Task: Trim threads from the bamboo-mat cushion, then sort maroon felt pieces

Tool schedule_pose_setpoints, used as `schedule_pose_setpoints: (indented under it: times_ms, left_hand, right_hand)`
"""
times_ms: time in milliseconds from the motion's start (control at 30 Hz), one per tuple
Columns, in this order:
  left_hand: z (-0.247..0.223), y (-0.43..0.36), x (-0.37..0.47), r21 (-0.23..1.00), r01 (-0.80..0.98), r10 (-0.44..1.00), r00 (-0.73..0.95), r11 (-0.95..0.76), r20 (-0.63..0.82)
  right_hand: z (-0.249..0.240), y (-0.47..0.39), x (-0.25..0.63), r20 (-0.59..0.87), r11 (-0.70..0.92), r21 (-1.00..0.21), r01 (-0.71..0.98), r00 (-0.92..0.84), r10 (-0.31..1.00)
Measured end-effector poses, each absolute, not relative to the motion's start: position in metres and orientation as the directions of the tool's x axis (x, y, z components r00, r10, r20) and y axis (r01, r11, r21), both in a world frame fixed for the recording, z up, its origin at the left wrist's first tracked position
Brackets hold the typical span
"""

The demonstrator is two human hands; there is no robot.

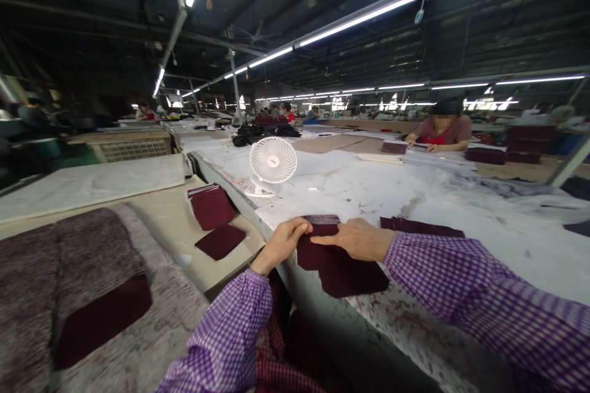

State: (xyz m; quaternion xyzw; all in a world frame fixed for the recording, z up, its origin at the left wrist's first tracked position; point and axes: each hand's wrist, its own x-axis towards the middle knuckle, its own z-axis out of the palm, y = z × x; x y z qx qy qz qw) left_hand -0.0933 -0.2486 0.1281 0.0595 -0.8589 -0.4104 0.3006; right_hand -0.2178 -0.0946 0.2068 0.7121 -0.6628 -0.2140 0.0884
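A dark maroon fabric piece (353, 273) lies at the near edge of the white work table (322, 190), part of it hanging over the side. My left hand (286, 242) pinches its upper left edge between thumb and fingers. On the same cloth rests my right hand (362, 239), index finger stretched out toward the left fingertips, the other fingers partly hidden beneath the hand. Just behind the hands shows a greyish, fuzzy strip (321, 219) at the fabric's top. More maroon fabric (421, 227) lies beyond my right forearm.
A white clip fan (273, 161) stands on the table ahead. On the lower left table are a stack of maroon pieces (212, 206), a single piece (220, 241), and fuzzy cloth (99, 245) with a maroon piece (106, 319). A co-worker (442, 129) sits across, at right.
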Motion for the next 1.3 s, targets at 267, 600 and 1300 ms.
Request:
schedule_pose_setpoints:
  times_ms: [267,600,1300]
  left_hand:
    - [0.13,-0.242,-0.093,0.707,0.109,-0.354,-0.806,0.699,0.474]
    - [0.123,-0.241,-0.104,0.659,0.059,-0.343,-0.817,0.75,0.463]
    - [0.145,-0.168,-0.098,0.171,-0.018,-0.094,-0.89,0.985,0.447]
  right_hand:
    - [0.199,-0.094,-0.23,-0.055,0.147,0.285,-0.947,-0.169,-0.984]
    - [0.194,-0.097,-0.246,0.019,0.153,0.05,-0.987,-0.152,-0.988]
    - [0.21,0.007,-0.424,-0.142,0.579,-0.325,-0.747,-0.567,-0.811]
